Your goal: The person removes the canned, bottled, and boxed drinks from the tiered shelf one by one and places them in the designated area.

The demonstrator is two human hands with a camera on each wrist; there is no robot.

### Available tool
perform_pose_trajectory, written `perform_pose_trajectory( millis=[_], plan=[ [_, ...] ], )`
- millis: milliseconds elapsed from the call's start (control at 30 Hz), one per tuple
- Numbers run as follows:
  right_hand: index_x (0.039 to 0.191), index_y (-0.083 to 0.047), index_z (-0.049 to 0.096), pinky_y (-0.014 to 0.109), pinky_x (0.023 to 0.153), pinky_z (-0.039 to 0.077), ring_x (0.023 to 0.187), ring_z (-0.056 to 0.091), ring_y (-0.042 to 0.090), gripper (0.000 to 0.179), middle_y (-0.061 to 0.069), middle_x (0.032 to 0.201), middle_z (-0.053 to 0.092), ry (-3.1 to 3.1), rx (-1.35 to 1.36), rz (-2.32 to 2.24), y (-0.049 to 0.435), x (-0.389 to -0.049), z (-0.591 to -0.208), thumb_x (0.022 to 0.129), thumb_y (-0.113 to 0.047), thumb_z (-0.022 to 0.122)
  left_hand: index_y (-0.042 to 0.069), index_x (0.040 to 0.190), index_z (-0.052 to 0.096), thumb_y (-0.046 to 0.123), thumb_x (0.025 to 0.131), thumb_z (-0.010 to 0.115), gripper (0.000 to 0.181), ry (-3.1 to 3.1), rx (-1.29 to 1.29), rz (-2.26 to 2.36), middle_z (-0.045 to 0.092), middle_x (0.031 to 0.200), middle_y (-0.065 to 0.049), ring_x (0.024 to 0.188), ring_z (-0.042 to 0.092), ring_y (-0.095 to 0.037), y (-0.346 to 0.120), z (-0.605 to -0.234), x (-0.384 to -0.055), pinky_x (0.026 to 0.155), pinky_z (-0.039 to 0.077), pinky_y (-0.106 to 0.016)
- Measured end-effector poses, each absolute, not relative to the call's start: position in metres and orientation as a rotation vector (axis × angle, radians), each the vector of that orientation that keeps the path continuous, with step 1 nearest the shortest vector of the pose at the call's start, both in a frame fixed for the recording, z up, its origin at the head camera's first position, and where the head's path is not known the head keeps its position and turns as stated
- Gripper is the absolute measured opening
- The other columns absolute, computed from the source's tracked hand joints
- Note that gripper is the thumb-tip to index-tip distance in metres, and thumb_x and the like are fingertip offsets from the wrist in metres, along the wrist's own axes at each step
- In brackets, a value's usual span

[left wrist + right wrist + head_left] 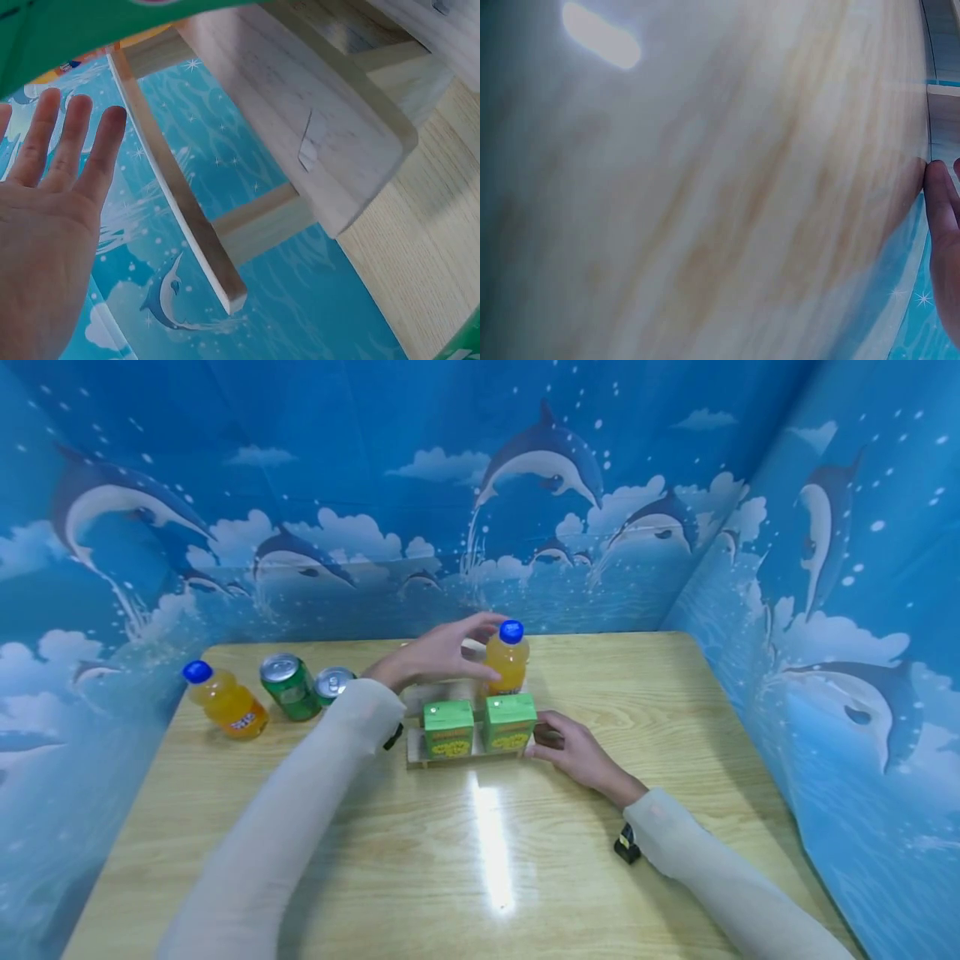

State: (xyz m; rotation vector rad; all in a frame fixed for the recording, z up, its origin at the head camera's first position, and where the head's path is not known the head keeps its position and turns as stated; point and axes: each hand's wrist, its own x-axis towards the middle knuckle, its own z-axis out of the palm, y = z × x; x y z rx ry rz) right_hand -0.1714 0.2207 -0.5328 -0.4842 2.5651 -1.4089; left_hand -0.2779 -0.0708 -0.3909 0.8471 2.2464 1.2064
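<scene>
A two-level wooden stand (415,748) sits mid-table, with two green juice boxes (448,731) (510,724) on its front level. On the rear level stands an orange drink bottle (507,662) with a blue cap. My left hand (442,652) is beside this bottle, thumb low at its side and fingers up near the cap. In the left wrist view, the left hand's fingers (79,142) look straight and spread. At the stand's right end, my right hand (573,747) holds the corner between thumb and fingers; only part of the right hand (943,217) shows in the right wrist view.
To the left on the table (600,877) are another orange drink bottle (228,702), tilted in this view, a green can (291,687) and a second can (333,683), partly hidden by my left sleeve. A blue dolphin-print curtain (360,468) encloses the back and sides.
</scene>
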Motion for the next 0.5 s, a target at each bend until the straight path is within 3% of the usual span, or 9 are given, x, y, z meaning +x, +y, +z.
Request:
perform_pose_trajectory(
  millis=[167,500],
  plan=[
    [0.147,-0.009,0.063,0.047,0.113,0.058,0.135,0.068,0.039,0.055,0.016,0.146,0.068,2.562,-0.495,-1.412,0.2205,-0.1719,-0.5333,0.098,-0.020,0.084,0.035,0.167,0.039,0.038,0.093,0.088,0.088,2.222,0.852,1.204,0.051,0.164,-0.003,0.152,0.049,-0.033,-0.0694,-0.3945,-0.2790,0.124,0.042,-0.068],
    [0.148,-0.010,0.063,0.047,0.113,0.058,0.136,0.067,0.038,0.055,0.015,0.147,0.067,2.547,-0.478,-1.417,0.2212,-0.1719,-0.5329,0.098,-0.021,0.084,0.031,0.162,0.043,0.039,0.095,0.087,0.081,2.199,0.823,1.200,0.057,0.158,-0.001,0.152,0.050,-0.028,-0.0659,-0.3982,-0.2798,0.126,0.042,-0.062]
  ],
)
